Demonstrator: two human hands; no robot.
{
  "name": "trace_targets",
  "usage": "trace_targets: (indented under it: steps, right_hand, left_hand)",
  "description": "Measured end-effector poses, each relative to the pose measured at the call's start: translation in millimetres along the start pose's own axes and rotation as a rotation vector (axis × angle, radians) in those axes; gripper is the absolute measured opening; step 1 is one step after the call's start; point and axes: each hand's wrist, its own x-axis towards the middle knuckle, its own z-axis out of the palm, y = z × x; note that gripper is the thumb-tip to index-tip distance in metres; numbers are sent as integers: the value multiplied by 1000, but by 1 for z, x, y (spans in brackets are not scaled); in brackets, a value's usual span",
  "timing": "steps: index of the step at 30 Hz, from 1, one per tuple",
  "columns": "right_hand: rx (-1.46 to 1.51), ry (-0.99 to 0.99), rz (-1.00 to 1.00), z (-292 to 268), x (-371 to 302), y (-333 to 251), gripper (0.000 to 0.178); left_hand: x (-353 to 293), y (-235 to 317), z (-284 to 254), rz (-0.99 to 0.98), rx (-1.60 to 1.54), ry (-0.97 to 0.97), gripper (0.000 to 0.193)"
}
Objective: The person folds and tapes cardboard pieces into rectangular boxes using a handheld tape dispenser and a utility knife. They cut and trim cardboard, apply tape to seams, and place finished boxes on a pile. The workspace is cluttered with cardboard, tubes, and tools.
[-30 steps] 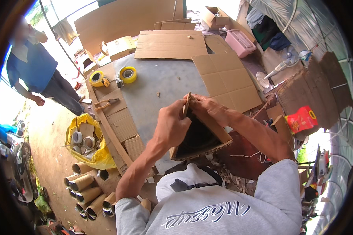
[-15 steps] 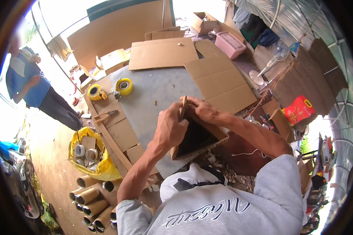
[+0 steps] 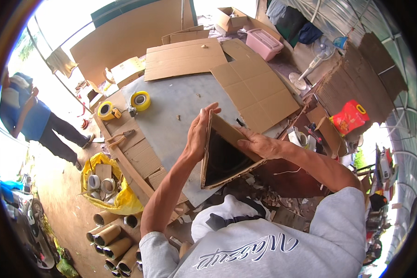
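Observation:
Between my hands is a three-sided cardboard tube (image 3: 205, 167), its dark open end turned up toward me. My left hand (image 3: 198, 134) lies along its left wall, fingers stretched up and the tips reaching past the top corner. My right hand (image 3: 262, 143) grips the right wall, thumb over the rim and the other fingers mostly hidden. Below and beyond the tube is the grey tabletop (image 3: 167, 118). Flat cardboard sheets (image 3: 257, 92) lie on its far side and right.
Yellow tape rolls (image 3: 140, 100) and pliers (image 3: 121, 138) lie at the table's left. A yellow bag (image 3: 125, 201) of rolls and several cardboard tubes (image 3: 117, 248) stand on the floor, left. Scraps lie below the table. A person in blue (image 3: 28, 111) stands far left. A pink bin (image 3: 264, 44) is at the back.
The tube has opened into a wider triangle. My left hand has gone from pinching its top edge to lying along the left wall; my right hand has shifted right and down. The person's posture has changed.

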Motion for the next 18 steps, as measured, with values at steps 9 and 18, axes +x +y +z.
trace_targets:
  steps: [9,18]
  right_hand:
    - [75,13,-3,7,-11,5,59]
    - [142,111,33,12,-6,9,60]
  left_hand:
    - [6,-18,12,157,679,49,36]
    - [16,6,33,131,1060,70,27]
